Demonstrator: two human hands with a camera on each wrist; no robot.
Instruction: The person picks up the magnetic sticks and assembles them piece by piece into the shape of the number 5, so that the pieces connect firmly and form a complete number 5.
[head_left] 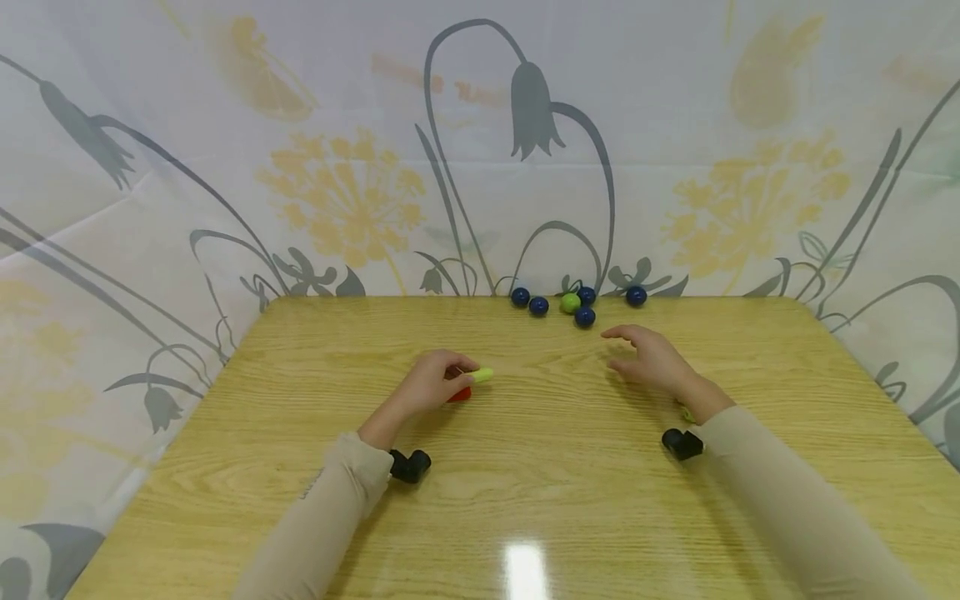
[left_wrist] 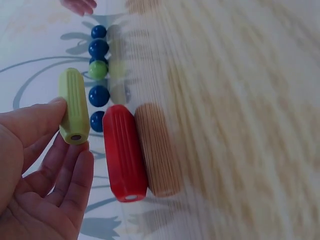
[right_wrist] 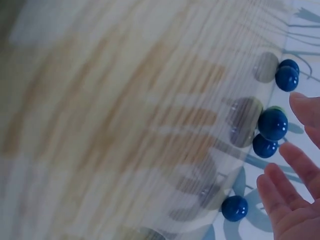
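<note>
My left hand (head_left: 435,382) pinches a yellow-green ribbed magnetic rod (left_wrist: 74,106) between thumb and fingers, a dark round spot showing at its end. Just below it, a red ribbed rod (left_wrist: 125,154) of the same shape lies on the table, apart from the yellow-green one in the left wrist view. Over the right half of the table my right hand (head_left: 648,360) hovers with fingers parted and holds nothing. Beyond that hand sit several glossy dark blue balls (head_left: 585,317) and one green ball (head_left: 570,303).
The balls stand along the far edge of the wooden table (head_left: 540,467), against a floral cloth (head_left: 480,150). Another blue ball (head_left: 636,295) sits apart to the right. A small green piece (head_left: 686,412) is partly hidden under my right wrist.
</note>
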